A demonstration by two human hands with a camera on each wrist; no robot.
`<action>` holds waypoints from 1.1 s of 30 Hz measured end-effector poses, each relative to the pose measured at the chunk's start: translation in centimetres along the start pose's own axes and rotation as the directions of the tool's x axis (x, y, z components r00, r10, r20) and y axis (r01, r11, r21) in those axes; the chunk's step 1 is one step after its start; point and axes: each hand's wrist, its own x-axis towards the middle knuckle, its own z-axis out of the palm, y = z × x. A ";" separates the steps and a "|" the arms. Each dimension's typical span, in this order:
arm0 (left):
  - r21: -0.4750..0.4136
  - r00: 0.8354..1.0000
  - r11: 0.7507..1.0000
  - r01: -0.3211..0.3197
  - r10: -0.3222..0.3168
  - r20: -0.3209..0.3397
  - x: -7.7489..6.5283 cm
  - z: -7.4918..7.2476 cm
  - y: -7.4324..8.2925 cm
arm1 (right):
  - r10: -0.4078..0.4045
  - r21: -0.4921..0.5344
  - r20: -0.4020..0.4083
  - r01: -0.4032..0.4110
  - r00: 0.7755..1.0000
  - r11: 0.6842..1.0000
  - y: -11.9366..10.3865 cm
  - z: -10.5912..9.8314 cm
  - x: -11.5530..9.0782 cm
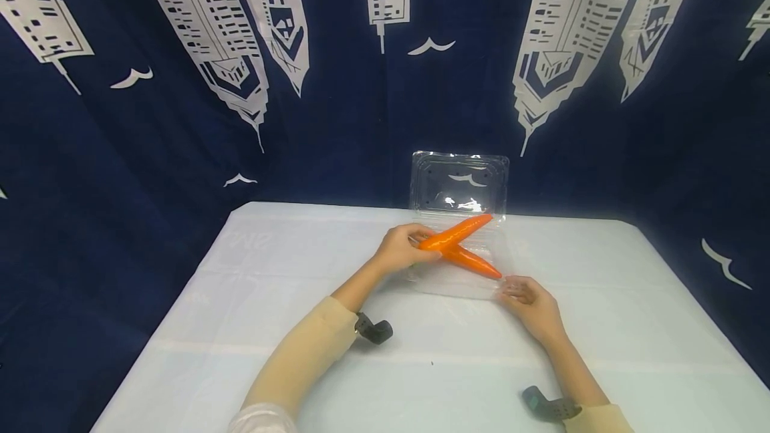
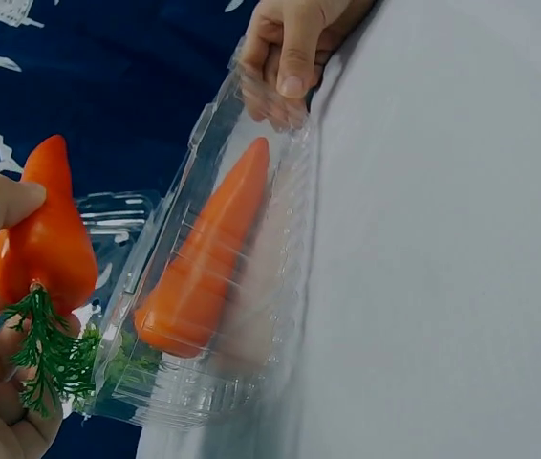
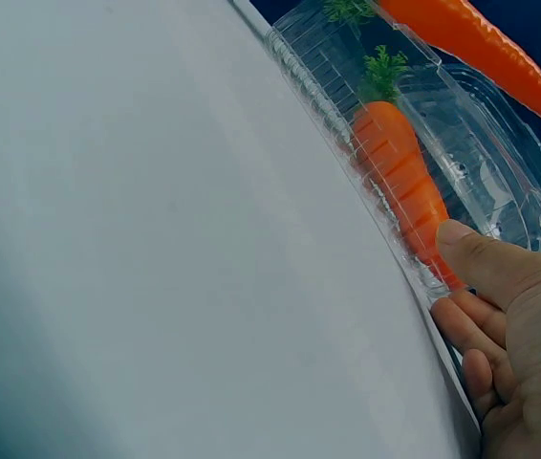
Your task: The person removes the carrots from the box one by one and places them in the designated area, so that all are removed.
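My left hand [image 1: 402, 250] holds an orange carrot [image 1: 466, 227] by its thick end, thumb on top and fingers below. Its feathery green top [image 2: 43, 344] hangs toward the palm in the left wrist view. Beneath it is a clear plastic clamshell container [image 1: 448, 286], its lid [image 1: 460, 182] standing up at the back. A second carrot [image 3: 400, 172] with a green tuft [image 3: 383, 72] lies slantwise in the base, its tip toward the right front corner. At that corner my right hand [image 1: 534, 303] pinches the container's wall, thumb [image 3: 481, 253] close by the carrot's tip.
The container stands toward the far edge of a table with a white cover [image 1: 240, 272]. Behind hangs a dark blue curtain [image 1: 361, 125] printed with white buildings and birds. Dark camera bands [image 1: 374, 330] sit on both wrists.
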 end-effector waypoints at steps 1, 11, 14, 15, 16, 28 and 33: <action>-0.011 1.000 1.000 0.005 -0.005 -0.008 -0.1 0.0 0.0 | 0.000 -0.003 0.000 0.000 1.000 1.000 0.0 0.0 0.0; -0.154 0.988 0.985 0.075 -0.095 -0.125 -1.1 -0.5 0.0 | 0.003 0.010 0.008 -0.003 1.000 1.000 0.3 0.1 0.0; -0.174 0.977 0.981 0.082 -0.114 -0.179 -1.4 -0.6 -0.1 | 0.006 0.007 0.010 -0.006 1.000 1.000 0.4 0.1 0.0; -0.182 0.974 0.980 0.082 -0.118 -0.196 -1.5 -0.7 -0.1 | 0.005 0.008 0.011 -0.005 1.000 1.000 0.5 0.2 0.0; -0.187 0.969 0.979 0.083 -0.122 -0.212 -1.7 -0.8 -0.1 | 0.004 0.011 0.013 -0.004 1.000 1.000 0.5 0.2 0.1; -0.219 0.914 0.966 0.133 -0.206 -0.351 -3.8 -2.1 -1.6 | 0.000 0.015 0.013 0.000 1.000 1.000 0.2 0.2 0.4; -0.246 0.897 0.954 0.172 -0.255 -0.361 -4.8 -1.8 -3.2 | 0.045 -0.010 0.021 -0.044 0.999 0.999 0.3 0.2 0.1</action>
